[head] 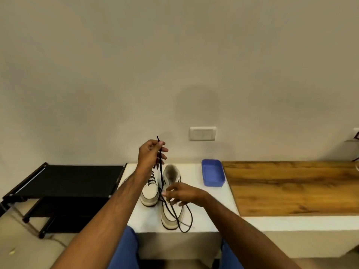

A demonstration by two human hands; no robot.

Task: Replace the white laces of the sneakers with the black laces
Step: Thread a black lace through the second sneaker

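Lacing of the second sneaker with a black lace.

Left hand [150, 155] pinches the black lace [161, 172] tips, raised above the two sneakers on the white desk [206, 202]. Right hand [182, 194] holds the lace low at the near sneaker [172, 214]. Far sneaker [149, 193] looks already laced black. Next, probably, evening both ends before crossing through the eyelets.

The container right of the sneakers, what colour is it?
Blue. The container sits on the white table, seen clearly in the head view.
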